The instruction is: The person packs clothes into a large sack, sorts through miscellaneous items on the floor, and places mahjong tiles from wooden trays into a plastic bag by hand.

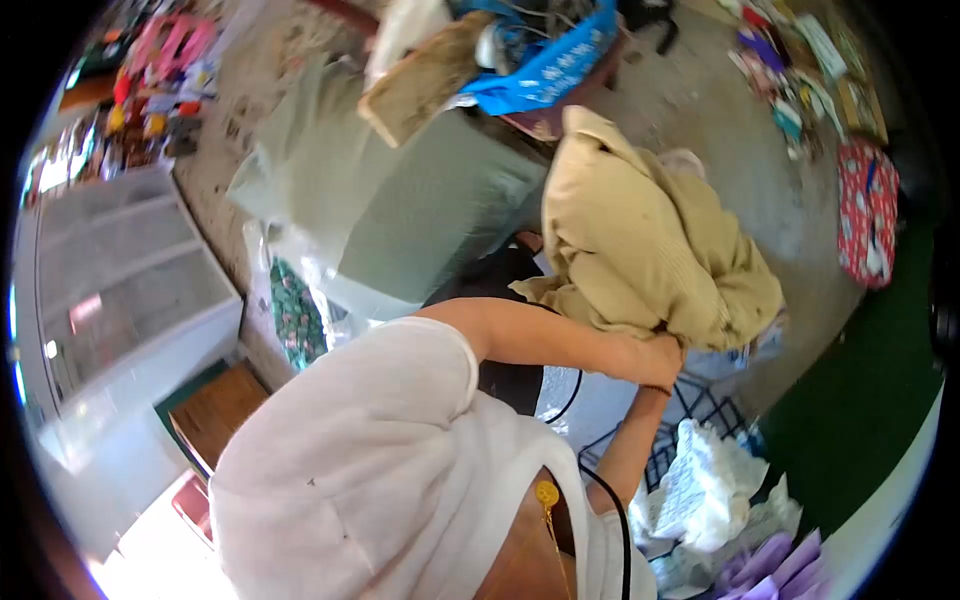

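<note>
A tan knit garment (640, 230), with ribbed parts, is bunched up in front of me. My left hand (650, 358) is closed at its lower edge, the forearm reaching across from the left. Up from below comes my right arm, with a dark band at the wrist. My right hand (668, 352) meets the left one at the same edge of the cloth, closed there and partly overlapped. Most fingers of both hands are hidden by the cloth and by each other. Beneath the hands shows a dark wire rack (690, 405).
A large grey-green sack (390, 210) lies left of the garment, beside a blue bag (550, 75) and a worn board (425, 80). White plastic wrapping (705, 485) is at lower right. A red patterned bag (867, 212) lies far right, a glass-fronted cabinet (125, 270) left.
</note>
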